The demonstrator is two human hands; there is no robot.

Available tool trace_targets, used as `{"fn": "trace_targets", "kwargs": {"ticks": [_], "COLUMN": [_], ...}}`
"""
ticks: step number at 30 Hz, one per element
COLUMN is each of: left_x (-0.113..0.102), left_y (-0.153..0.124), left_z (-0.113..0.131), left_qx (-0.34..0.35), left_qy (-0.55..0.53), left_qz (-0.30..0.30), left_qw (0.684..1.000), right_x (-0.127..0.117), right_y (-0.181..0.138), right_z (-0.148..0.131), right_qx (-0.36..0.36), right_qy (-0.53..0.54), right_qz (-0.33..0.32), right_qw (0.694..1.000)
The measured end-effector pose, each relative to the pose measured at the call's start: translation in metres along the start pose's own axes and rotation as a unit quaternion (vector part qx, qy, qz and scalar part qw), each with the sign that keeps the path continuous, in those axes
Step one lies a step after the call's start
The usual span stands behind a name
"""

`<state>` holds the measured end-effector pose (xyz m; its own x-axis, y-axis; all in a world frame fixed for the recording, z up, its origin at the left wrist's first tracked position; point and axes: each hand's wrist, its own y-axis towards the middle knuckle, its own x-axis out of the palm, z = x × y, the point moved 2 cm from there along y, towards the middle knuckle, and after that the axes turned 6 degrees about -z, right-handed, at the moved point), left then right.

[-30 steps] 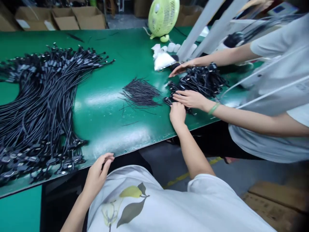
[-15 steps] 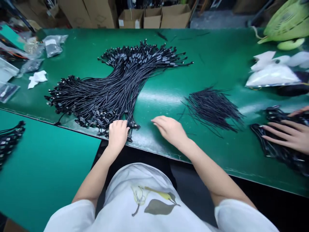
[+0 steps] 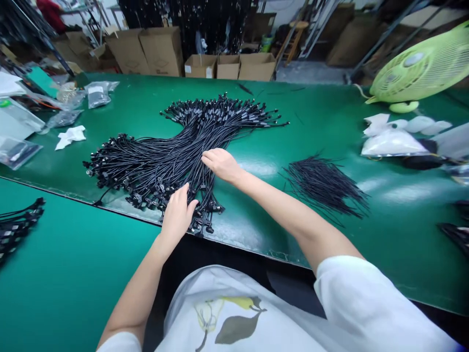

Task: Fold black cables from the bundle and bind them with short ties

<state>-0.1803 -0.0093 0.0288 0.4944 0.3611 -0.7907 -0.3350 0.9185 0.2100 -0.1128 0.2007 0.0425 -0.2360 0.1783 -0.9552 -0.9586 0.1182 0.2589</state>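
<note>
A large spread of black cables lies across the green table, with small connectors at both ends. My left hand rests over the near connectors by the table's front edge, fingers stretched out and thumb apart. Over the middle of the cable spread, my right hand has its fingers closed together on some cables at the right side. Its fingertips partly hide what they pinch. A heap of thin black strips, possibly cable ties, lies to the right of my hands.
Plastic bags and a white scrap lie at the left. A green fan and a white packet are at the right. Cardboard boxes stand behind the table. More cables hang at the lower left.
My right hand has moved left and away from me, from bare table onto the cables. My left hand's fingers have straightened. The view has tilted up, and another person's hands at right have left it.
</note>
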Motion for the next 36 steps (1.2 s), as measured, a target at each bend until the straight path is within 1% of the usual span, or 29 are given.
{"fn": "trace_targets", "kwargs": {"ticks": [2, 3, 4, 5, 7, 8, 10, 11, 12, 13, 15, 17, 19, 20, 22, 24, 25, 26, 28, 30, 31, 33, 34, 35, 36], "left_x": [0.007, 0.008, 0.008, 0.003, -0.016, -0.029, -0.058, -0.071, -0.081, -0.088, -0.092, -0.086, -0.076, -0.073, -0.07, -0.073, -0.077, -0.08, -0.086, -0.088, -0.088, -0.085, -0.085, -0.086, -0.089], "left_y": [0.007, 0.009, 0.009, 0.008, -0.002, -0.009, -0.027, -0.036, -0.043, -0.05, -0.058, -0.059, -0.057, -0.055, -0.054, -0.057, -0.06, -0.063, -0.07, -0.074, -0.076, -0.077, -0.077, -0.077, -0.077], "left_z": [0.005, 0.009, 0.015, 0.02, 0.028, 0.029, 0.025, 0.021, 0.016, 0.01, 0.0, -0.007, -0.012, -0.015, -0.019, -0.019, -0.019, -0.019, -0.022, -0.026, -0.029, -0.034, -0.038, -0.042, -0.047], "left_qx": [-0.011, -0.019, -0.026, -0.035, -0.059, -0.079, -0.126, -0.149, -0.167, -0.186, -0.218, -0.244, -0.267, -0.274, -0.274, -0.261, -0.252, -0.243, -0.223, -0.203, -0.199, -0.205, -0.212, -0.218, -0.223], "left_qy": [-0.095, -0.148, -0.193, -0.234, -0.328, -0.386, -0.504, -0.54, -0.56, -0.573, -0.601, -0.639, -0.676, -0.689, -0.701, -0.7, -0.697, -0.693, -0.686, -0.667, -0.637, -0.537, -0.481, -0.429, -0.39], "left_qz": [-0.028, -0.049, -0.071, -0.086, -0.087, -0.076, -0.057, -0.054, -0.052, -0.049, -0.028, 0.003, 0.015, 0.015, 0.017, 0.016, 0.015, 0.014, 0.02, 0.035, 0.04, 0.034, 0.026, 0.023, 0.026], "left_qw": [0.995, 0.988, 0.978, 0.968, 0.939, 0.916, 0.853, 0.827, 0.81, 0.797, 0.769, 0.73, 0.686, 0.671, 0.658, 0.665, 0.671, 0.678, 0.693, 0.716, 0.744, 0.818, 0.851, 0.876, 0.893], "right_x": [-0.019, -0.027, -0.033, -0.037, -0.038, -0.036, -0.031, -0.029, -0.03, -0.033, -0.044, -0.061, -0.084, -0.096, -0.117, -0.133, -0.139, -0.143, -0.145, -0.141, -0.139, -0.135, -0.135, -0.136, -0.138], "right_y": [-0.013, -0.019, -0.024, -0.027, -0.03, -0.031, -0.033, -0.034, -0.034, -0.033, -0.025, -0.011, 0.003, 0.009, 0.013, 0.008, 0.002, -0.005, -0.021, -0.038, -0.047, -0.065, -0.074, -0.083, -0.093], "right_z": [-0.008, -0.012, -0.015, -0.015, -0.004, 0.007, 0.038, 0.055, 0.069, 0.079, 0.084, 0.073, 0.057, 0.052, 0.053, 0.067, 0.076, 0.085, 0.098, 0.103, 0.101, 0.092, 0.085, 0.079, 0.073], "right_qx": [-0.015, -0.022, -0.027, -0.032, -0.031, -0.014, 0.044, 0.08, 0.114, 0.139, 0.165, 0.17, 0.147, 0.133, 0.131, 0.167, 0.189, 0.209, 0.226, 0.225, 0.226, 0.24, 0.252, 0.263, 0.272], "right_qy": [0.004, 0.013, 0.024, 0.034, 0.042, 0.041, 0.035, 0.034, 0.036, 0.04, 0.056, 0.082, 0.113, 0.132, 0.183, 0.205, 0.186, 0.147, 0.036, -0.056, -0.086, -0.117, -0.119, -0.115, -0.11], "right_qz": [0.064, 0.083, 0.091, 0.085, 0.036, -0.001, -0.062, -0.076, -0.077, -0.066, -0.029, 0.014, 0.072, 0.104, 0.168, 0.214, 0.219, 0.207, 0.136, 0.045, 0.009, -0.039, -0.052, -0.055, -0.047], "right_qw": [0.998, 0.996, 0.995, 0.995, 0.998, 0.999, 0.996, 0.993, 0.99, 0.987, 0.984, 0.982, 0.98, 0.977, 0.96, 0.94, 0.939, 0.944, 0.964, 0.972, 0.97, 0.963, 0.959, 0.956, 0.955]}}
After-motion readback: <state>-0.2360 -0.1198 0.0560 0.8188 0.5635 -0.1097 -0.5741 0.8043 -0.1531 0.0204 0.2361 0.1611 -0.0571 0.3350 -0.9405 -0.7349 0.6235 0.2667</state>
